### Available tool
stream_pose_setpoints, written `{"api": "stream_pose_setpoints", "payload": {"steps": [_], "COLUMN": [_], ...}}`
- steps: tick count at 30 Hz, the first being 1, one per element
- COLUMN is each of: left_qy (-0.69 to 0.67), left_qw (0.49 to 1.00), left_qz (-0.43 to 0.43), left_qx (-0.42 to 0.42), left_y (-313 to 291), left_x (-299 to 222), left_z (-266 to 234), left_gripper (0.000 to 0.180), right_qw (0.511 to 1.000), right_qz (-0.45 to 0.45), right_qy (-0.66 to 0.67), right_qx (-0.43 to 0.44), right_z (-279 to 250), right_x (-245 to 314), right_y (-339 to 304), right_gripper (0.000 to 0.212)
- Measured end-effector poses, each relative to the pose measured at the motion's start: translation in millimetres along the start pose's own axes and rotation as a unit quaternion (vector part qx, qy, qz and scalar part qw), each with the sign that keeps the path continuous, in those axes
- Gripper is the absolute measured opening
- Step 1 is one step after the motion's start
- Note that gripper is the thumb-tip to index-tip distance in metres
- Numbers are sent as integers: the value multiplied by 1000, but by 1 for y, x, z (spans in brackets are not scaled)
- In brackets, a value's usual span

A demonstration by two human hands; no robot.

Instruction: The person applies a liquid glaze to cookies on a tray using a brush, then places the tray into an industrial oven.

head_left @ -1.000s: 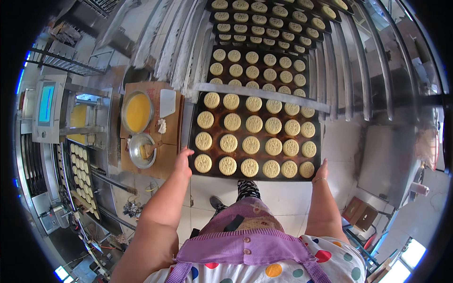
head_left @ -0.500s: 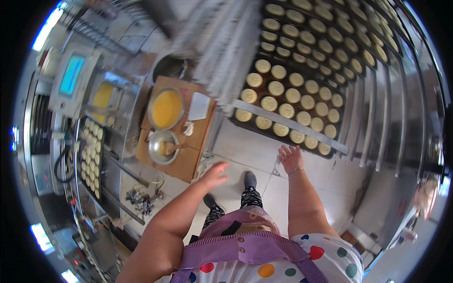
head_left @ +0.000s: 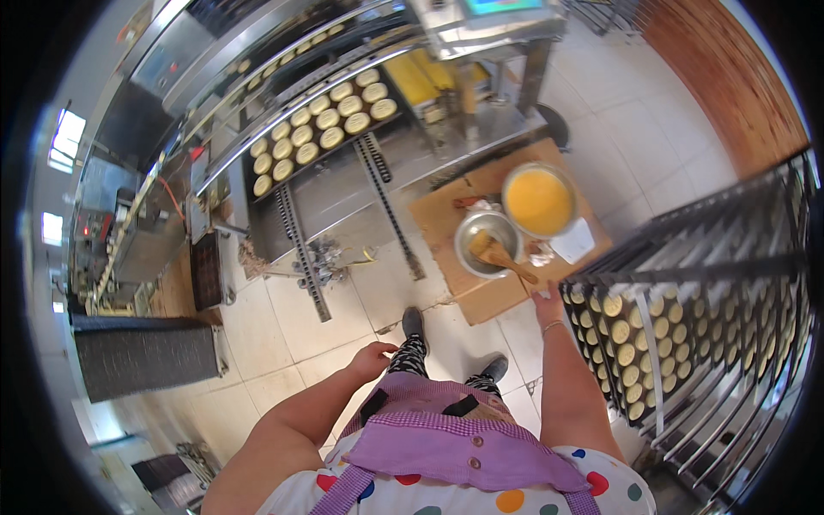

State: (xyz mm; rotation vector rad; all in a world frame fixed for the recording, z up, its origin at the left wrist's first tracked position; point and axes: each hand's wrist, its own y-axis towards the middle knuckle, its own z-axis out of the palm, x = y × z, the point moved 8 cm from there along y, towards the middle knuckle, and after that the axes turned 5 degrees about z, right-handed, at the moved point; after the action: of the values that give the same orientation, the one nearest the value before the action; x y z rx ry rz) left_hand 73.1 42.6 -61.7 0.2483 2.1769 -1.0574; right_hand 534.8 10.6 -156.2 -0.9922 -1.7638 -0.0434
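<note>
My right hand (head_left: 548,305) reaches forward, fingers apart, close to the handle end of a wooden-handled brush (head_left: 494,252); I cannot tell if they touch. The brush leans in a steel bowl (head_left: 464,257). Beside that bowl stands a larger metal bowl of yellow-orange liquid (head_left: 539,200). Both rest on a cardboard-covered stand (head_left: 481,302), along with a white rectangular scraper-like piece (head_left: 573,241) and a crumpled whitish scrap (head_left: 539,252). My left hand (head_left: 371,361) hangs loosely before my apron, its fingers slightly curled and nothing in them.
A machine with chain rails (head_left: 388,206) stands ahead, carrying a black tray (head_left: 251,206) of round pale pastries. On the right is a metal rack (head_left: 654,369) with several trays of similar pastries. A dark textured box-like unit (head_left: 148,360) stands at left.
My view has turned left, from the pastry rack toward the machine and cardboard-covered stand. My right hand has come from beside the rack to near the brush handle; my left hand has lowered.
</note>
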Motion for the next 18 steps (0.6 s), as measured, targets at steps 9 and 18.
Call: {"api": "stream_pose_setpoints", "payload": {"steps": [9, 18], "left_qy": [-70, -229], "left_qw": [994, 957], "left_qz": [11, 13], "left_qx": [-80, -178], "left_y": [17, 104], "left_x": [71, 61], "left_z": [-106, -162], "left_gripper": [35, 41], "right_qw": [982, 998], "right_qz": [163, -36], "right_qy": [97, 55], "right_qx": [-20, -15], "right_z": [43, 80], "right_x": [-1, 141], "right_y": [37, 31], "right_gripper": [41, 24]}}
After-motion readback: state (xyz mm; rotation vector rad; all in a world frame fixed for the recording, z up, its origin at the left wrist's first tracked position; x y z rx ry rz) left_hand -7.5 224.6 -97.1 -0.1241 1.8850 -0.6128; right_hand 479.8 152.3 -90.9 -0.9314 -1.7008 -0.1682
